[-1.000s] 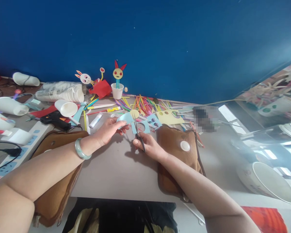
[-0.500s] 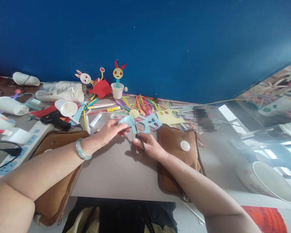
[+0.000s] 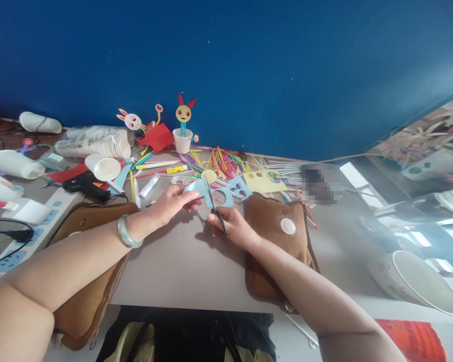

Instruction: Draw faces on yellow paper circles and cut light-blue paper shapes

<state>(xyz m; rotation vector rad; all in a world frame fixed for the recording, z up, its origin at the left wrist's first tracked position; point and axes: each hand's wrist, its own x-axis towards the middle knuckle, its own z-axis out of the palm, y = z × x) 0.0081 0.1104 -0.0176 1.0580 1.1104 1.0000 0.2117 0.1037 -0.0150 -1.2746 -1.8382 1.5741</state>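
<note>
Head view: gripping black-handled scissors (image 3: pixel 219 218) in curled right hand (image 3: pixel 234 227); pinching pale-blue paper piece (image 3: pixel 196 188) right by them in nearly closed left hand (image 3: pixel 175 200), apparently not yet cut through; beyond, light-blue paper square (image 3: pixel 229 195) with round hole already cut; no readable print on plastic-wrapped white paper cups (image 3: pixel 94 145)

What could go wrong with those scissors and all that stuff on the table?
The scissors in the right hand are right by the blue paper in the left hand, so a slip might nip those fingers. The paper might also bend at the blades and get a crooked cut. And the black glue gun lies by a white cup; if it's hot, which I can't tell, touching it could burn.
</note>
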